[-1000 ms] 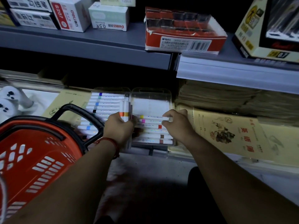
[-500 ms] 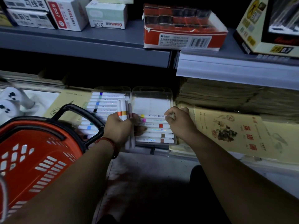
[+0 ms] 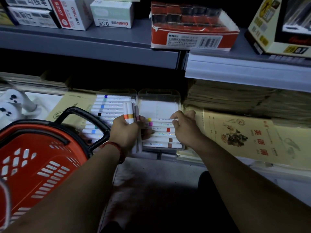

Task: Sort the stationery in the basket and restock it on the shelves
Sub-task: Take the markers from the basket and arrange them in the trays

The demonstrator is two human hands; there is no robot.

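Over the clear case (image 3: 159, 98), left hand (image 3: 125, 132) grips bundled markers (image 3: 128, 111) pointing away; right hand (image 3: 185, 126) pinches a crosswise yellow-capped marker (image 3: 159, 119).

Upper shelf, upper left: a grey shelf (image 3: 84, 41) carries white label boxes (image 3: 32, 15), a red-and-white box (image 3: 70, 12), a pale green box (image 3: 112, 14) and an open red carton (image 3: 193, 31) with a barcode.
Upper shelf, upper right: a pale-edged section (image 3: 244, 71) bears a yellow-and-black display box (image 3: 277, 31).
Lower shelf, centre: two clear marker cases (image 3: 158, 108) sit side by side.
Lower shelf, right: stacked brown paper (image 3: 235, 101) lies behind yellow exercise books (image 3: 244, 137).
Lower shelf, left: a white toy (image 3: 11, 105) with dark dots.
Floor, bottom centre: the floor (image 3: 151, 190) is dark and dim.
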